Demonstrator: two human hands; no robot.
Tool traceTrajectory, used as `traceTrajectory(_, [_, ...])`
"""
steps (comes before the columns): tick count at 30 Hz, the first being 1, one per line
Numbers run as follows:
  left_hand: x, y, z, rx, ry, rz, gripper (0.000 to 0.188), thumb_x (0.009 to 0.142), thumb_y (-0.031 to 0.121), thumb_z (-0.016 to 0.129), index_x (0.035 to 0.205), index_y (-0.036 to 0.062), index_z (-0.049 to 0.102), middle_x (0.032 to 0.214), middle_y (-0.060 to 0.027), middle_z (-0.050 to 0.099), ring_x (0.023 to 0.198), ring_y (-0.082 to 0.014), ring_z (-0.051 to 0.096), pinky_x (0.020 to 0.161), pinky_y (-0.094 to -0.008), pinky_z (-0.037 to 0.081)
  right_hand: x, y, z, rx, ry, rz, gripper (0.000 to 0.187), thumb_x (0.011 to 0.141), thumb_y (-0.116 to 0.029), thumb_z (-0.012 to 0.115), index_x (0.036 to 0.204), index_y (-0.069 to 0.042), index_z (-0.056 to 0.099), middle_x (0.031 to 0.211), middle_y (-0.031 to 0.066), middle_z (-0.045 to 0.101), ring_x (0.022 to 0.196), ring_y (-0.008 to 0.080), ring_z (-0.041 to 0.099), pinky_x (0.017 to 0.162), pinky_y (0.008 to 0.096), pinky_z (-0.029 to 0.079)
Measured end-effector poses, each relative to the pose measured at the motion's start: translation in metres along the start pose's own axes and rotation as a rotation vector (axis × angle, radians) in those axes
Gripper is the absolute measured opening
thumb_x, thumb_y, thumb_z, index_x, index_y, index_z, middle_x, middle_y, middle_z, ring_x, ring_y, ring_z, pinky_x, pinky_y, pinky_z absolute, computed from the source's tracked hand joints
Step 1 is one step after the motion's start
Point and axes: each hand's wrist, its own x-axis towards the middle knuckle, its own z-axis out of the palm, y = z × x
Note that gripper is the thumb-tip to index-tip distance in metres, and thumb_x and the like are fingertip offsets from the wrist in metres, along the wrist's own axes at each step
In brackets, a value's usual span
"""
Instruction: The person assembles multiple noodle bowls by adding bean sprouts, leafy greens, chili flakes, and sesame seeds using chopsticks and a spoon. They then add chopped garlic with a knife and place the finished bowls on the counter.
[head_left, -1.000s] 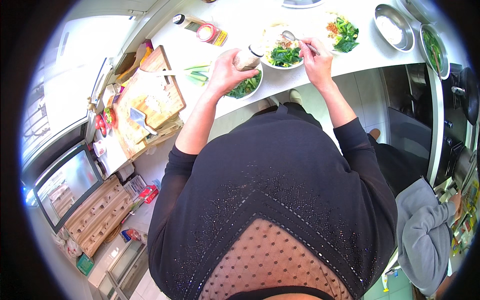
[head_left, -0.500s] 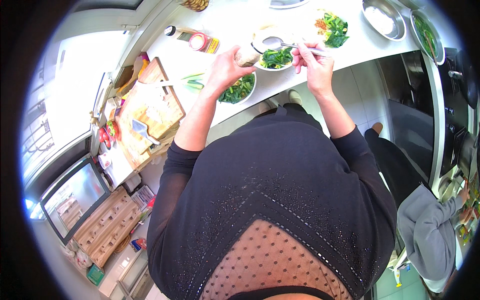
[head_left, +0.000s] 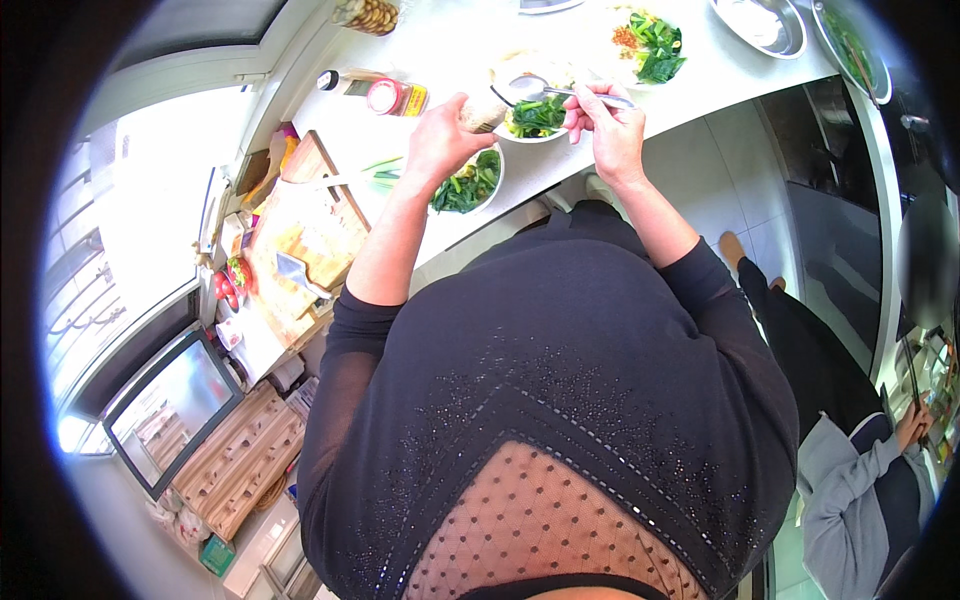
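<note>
My left hand (head_left: 436,148) is wrapped around a tilted jar (head_left: 482,114) with pale contents, its dark-rimmed mouth turned toward a metal spoon (head_left: 527,88). The spoon's handle is pinched in the fingers of my right hand (head_left: 612,135). Its bowl hovers over leafy greens (head_left: 537,117) in a white bowl, close to the jar's mouth. Whether anything lies in the spoon is too small to tell. Beneath my left hand stands another white bowl of greens (head_left: 470,186), partly covered by the fingers. A third serving of greens (head_left: 657,50), with reddish bits, sits farther right.
A red-lidded jar (head_left: 384,97) and a dark-capped bottle (head_left: 345,82) stand left of my hands. A cleaver (head_left: 296,268) lies on the wooden cutting board (head_left: 312,228). Metal bowls (head_left: 795,38) line the far right. Another person in a grey top (head_left: 850,490) works at right.
The view has shifted slightly, so the counter things appear farther left. Both hands keep their grips on the jar and spoon. The other person's arms and legs have moved.
</note>
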Motion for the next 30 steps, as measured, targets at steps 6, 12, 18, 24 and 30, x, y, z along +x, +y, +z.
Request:
traceTrajectory(6, [-0.002,0.007,-0.004,0.027,-0.007,0.008,0.077,0.069,0.036,0.086,0.129,-0.0035,0.059,0.106,-0.0241,0.071,0.103,-0.0349,0.069,0.091,-0.0419,0.053,0.002,0.002,-0.001,-0.013,0.0,0.01,0.016,0.1,-0.013,0.062,0.099,0.003,0.059,0.083,0.0118,0.066,0.063,0.0138,0.063,0.051,0.025,0.051])
traceTrajectory(12, [-0.002,0.016,-0.009,0.067,-0.041,-0.016,0.075,0.069,0.035,0.086,0.128,-0.0021,0.06,0.105,-0.024,0.071,0.101,-0.0363,0.069,0.09,-0.0428,0.054,0.004,0.003,-0.003,-0.023,-0.008,0.016,0.014,0.1,-0.012,0.062,0.099,0.002,0.059,0.083,0.0115,0.066,0.063,0.0133,0.063,0.05,0.0245,0.051])
traceTrajectory(18, [-0.004,0.022,-0.012,0.075,-0.047,-0.025,0.071,0.07,0.034,0.086,0.127,0.0,0.061,0.107,-0.0239,0.07,0.104,-0.036,0.068,0.092,-0.0433,0.053,0.003,0.001,-0.003,-0.011,-0.001,0.022,0.014,0.1,-0.011,0.061,0.099,0.002,0.059,0.082,0.0113,0.067,0.062,0.0136,0.064,0.05,0.0246,0.051])
traceTrajectory(24, [-0.005,0.023,-0.011,0.087,-0.042,-0.019,0.071,0.07,0.033,0.086,0.128,0.0005,0.06,0.106,-0.023,0.071,0.103,-0.0358,0.068,0.091,-0.0431,0.053,0.003,0.0,-0.003,-0.014,-0.005,0.006,0.014,0.101,-0.012,0.06,0.098,0.002,0.059,0.082,0.0114,0.067,0.062,0.0136,0.063,0.049,0.0245,0.051])
traceTrajectory(30, [-0.005,0.015,-0.005,0.067,-0.006,-0.008,0.057,0.069,0.033,0.081,0.118,0.0087,0.064,0.099,-0.0199,0.072,0.097,-0.0359,0.069,0.085,-0.0462,0.055,0.003,0.001,-0.003,-0.003,0.001,0.007,0.015,0.101,-0.011,0.06,0.096,0.002,0.057,0.082,0.0124,0.066,0.062,0.0145,0.063,0.049,0.0253,0.052])
